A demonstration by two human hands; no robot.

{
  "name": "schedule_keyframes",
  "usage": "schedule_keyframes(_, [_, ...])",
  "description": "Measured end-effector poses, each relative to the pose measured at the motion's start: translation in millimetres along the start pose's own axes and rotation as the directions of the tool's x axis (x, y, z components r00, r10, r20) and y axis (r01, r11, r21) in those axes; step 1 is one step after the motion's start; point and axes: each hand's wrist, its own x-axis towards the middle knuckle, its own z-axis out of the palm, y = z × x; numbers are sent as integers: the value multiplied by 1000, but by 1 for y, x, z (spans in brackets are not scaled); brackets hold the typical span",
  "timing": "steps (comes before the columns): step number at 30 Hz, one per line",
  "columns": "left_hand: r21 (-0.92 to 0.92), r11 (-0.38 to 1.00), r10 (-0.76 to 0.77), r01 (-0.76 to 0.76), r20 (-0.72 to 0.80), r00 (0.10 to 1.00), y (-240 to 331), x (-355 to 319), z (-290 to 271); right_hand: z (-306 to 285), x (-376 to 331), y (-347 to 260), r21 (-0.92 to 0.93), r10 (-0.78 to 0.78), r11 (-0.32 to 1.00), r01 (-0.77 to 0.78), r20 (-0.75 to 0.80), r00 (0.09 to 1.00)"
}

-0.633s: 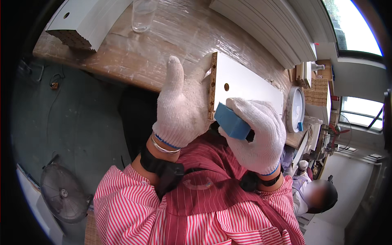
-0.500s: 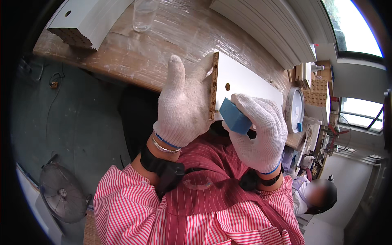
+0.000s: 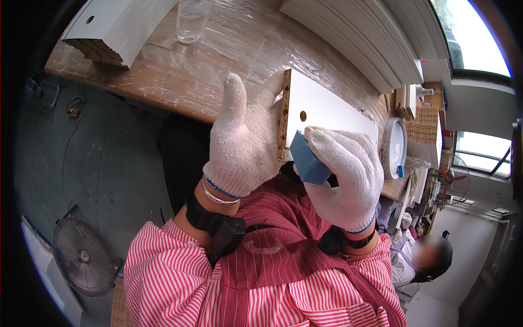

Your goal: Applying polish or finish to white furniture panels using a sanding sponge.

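Observation:
A white board (image 3: pixel 327 109) with a small round hole and a raw brown chipboard end lies tilted before me. My left hand (image 3: pixel 245 131), in a white knit glove, holds its left end from below, thumb pointing up and away from the board. The other fingers pass behind the board and are partly hidden. In my right hand (image 3: pixel 348 174), gloved too, a blue sponge block (image 3: pixel 309 159) is pinched between thumb and fingers. The block touches or nearly touches the board's near edge, close to its left corner.
The brown table (image 3: pixel 147 76) carries a clear plastic cup (image 3: pixel 190 24), a stack of white boards (image 3: pixel 117 32) and long white panels (image 3: pixel 348 32). Right of my hands stands a round white bucket (image 3: pixel 394 147). A person (image 3: pixel 419 259) sits further right; a floor fan (image 3: pixel 84 256) is lower left.
My right hand and the blue sponge block have shifted slightly left and toward me along the board's edge. My left hand and the board hold almost still.

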Motion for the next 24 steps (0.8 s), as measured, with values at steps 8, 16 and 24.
schedule_keyframes(8, [-14, 1000, -3, 3, 6, 1000, 1, 3, -1, -5, 2, 2, 64, -35, 997, 35, -7, 999])
schedule_keyframes(16, [-20, 1000, -1, 1, 2, 1000, 3, 3, -2, -1, 3, 5, 67, -28, 997, 25, 33, 999])
schedule_keyframes(24, [12, 1000, 7, -6, -32, 999, 4, 3, -1, 3, 6, 4, 21, -17, 1000, 17, -1, 1000])
